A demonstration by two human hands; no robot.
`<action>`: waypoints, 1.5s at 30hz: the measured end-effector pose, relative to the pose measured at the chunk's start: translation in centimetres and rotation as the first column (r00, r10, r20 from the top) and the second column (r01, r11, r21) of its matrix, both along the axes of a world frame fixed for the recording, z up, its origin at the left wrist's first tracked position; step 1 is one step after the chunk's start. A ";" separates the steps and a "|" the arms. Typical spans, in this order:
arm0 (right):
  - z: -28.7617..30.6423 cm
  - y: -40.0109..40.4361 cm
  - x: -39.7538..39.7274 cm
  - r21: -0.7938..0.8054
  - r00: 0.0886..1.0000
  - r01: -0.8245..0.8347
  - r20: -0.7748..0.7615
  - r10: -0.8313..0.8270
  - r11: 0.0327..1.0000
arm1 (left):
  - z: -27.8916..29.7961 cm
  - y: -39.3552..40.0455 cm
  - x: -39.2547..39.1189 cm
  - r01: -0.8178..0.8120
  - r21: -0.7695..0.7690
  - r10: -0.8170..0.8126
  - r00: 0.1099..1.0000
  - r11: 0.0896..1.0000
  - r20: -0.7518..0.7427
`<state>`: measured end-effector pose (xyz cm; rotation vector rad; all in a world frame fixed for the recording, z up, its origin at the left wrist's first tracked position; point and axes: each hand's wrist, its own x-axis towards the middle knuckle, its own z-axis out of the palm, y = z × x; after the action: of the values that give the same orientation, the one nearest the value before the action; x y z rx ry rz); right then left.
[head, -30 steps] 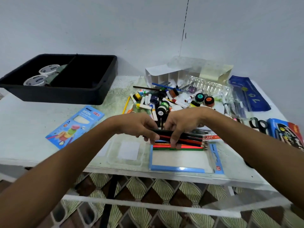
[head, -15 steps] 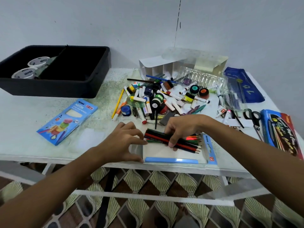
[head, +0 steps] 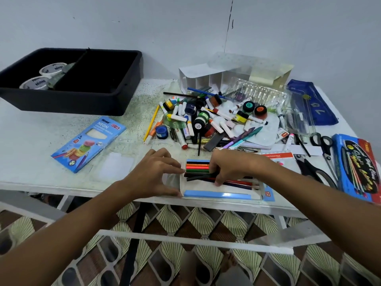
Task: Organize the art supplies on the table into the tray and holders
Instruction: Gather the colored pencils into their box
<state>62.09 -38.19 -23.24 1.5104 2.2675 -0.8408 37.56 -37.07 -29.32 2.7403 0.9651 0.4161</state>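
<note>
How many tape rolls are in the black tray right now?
2. Both tape rolls sit in the tray's left compartment: one nearer the back, one nearer the front. The tray's front wall could hide more.

This is looking like a room in a home, set up as a craft corner. A plain painted wall (head: 288, 27) is standing beyond both hands, and a white table (head: 31, 145) with a worn, speckled top is sitting under them. Patterned floor tiles (head: 206, 221) are showing below the wrists, through the table's frame. Hobby supplies are lying about: a heap of paint pots and markers (head: 206, 120) just past the fingers, scissors (head: 321, 141) off to the right hand's (head: 231, 166) side, a black tray (head: 82, 100) beyond the left hand (head: 152, 176).
</note>
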 end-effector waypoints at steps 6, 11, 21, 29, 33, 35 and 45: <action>-0.5 -0.1 0.2 0.068 0.991 0.095 -0.104 -0.088 0.993 | 0.1 -0.2 0.0 0.005 -0.007 -0.005 1.000 1.000 0.008; -0.5 -0.3 0.7 0.152 0.966 0.206 -0.192 -0.176 0.967 | 0.1 -0.1 0.0 0.008 -0.020 -0.008 1.000 1.000 0.010; -1.6 -1.2 0.8 0.267 0.932 0.276 -0.311 -0.188 0.924 | 0.3 0.0 0.2 0.035 -0.027 -0.034 0.999 0.999 0.024; -0.2 -0.5 3.0 0.291 0.922 0.286 -0.344 -0.179 0.913 | 0.7 -0.4 1.6 -0.004 0.007 0.004 0.995 1.000 0.096; 0.0 -1.3 4.3 0.262 0.989 0.118 -0.121 -0.088 0.958 | 1.1 -0.2 3.9 0.014 0.077 -0.017 0.999 0.997 0.035; -0.3 -2.1 4.6 0.276 0.999 0.046 0.006 -0.049 0.960 | 1.1 -0.3 5.0 0.042 0.123 -0.037 0.998 0.992 -0.045; -0.4 -2.7 5.5 0.285 0.994 -0.001 0.108 -0.032 0.958 | 0.5 -0.4 5.9 0.070 0.185 -0.053 0.994 0.980 -0.097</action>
<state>67.55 -40.89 -23.65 1.6500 2.3736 -0.4320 43.43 -37.51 -28.80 2.9743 0.9018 0.3928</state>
